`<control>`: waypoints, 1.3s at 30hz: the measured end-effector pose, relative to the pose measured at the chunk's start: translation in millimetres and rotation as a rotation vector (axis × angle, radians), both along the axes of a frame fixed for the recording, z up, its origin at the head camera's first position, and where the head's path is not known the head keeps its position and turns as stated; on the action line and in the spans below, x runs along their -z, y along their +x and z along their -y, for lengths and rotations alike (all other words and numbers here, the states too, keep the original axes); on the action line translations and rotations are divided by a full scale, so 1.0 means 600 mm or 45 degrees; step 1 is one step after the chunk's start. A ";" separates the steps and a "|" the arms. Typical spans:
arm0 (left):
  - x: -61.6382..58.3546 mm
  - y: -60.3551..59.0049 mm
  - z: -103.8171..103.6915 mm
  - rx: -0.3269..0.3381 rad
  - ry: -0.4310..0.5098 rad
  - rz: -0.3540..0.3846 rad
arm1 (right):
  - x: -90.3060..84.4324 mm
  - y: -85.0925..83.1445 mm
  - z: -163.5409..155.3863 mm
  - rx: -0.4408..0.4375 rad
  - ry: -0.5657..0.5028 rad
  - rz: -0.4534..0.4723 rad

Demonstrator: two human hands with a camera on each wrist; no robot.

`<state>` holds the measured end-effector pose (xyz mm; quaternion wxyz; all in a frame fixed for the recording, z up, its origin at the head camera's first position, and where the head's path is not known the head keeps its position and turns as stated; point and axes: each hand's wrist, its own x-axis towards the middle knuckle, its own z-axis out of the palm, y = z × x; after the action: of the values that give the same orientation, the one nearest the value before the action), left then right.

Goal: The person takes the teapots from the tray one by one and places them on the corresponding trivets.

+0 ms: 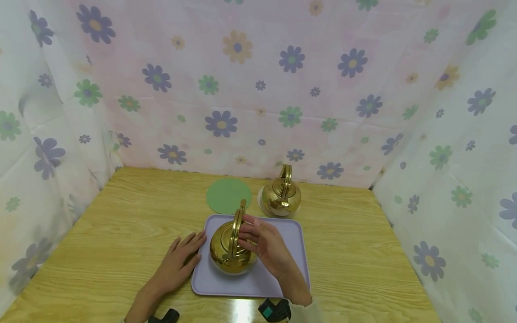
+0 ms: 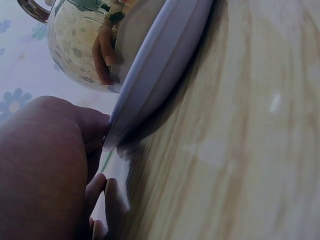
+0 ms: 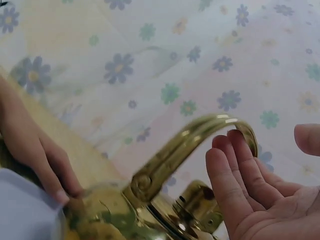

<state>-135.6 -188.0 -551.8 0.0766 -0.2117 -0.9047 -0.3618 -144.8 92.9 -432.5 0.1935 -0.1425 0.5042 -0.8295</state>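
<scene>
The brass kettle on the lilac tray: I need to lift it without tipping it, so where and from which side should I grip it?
Grip the brass kettle by its arched handle, which stands upright over the lid. Come from the right, where the right hand is already beside it, curling the fingers under the arch's top. The left hand rests at the tray edge.

Wooden table [image 1: 121, 233], light grain, glossy reflection at near edge. Green round mat [image 1: 228, 195] lies flat on table, centre rear, just beside far edge of the tray. Second brass kettle [image 1: 281, 195] stands upright to the right of green mat, approx. touching-close to it, handle raised; sits on a pale round mat [image 1: 260, 202], mostly hidden under it. Floral cloth backdrop [image 1: 258, 89] encloses table on rear, left and right sides: white/pink fabric w/ purple, green, yellow flowers. Same cloth fills the bkgd. of right wrist view.
</scene>
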 end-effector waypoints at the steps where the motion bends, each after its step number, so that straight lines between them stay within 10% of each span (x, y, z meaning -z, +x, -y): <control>1: 0.001 0.000 0.000 0.000 0.000 -0.004 | 0.000 0.001 0.003 0.004 -0.020 0.019; 39: 0.000 0.000 -0.001 0.003 0.012 -0.031 | -0.015 0.003 0.056 0.252 0.176 0.067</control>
<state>-135.8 -187.7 -551.9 0.0882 -0.2168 -0.9016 -0.3636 -142.8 59.2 -423.5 0.1330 -0.0566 0.5666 -0.8112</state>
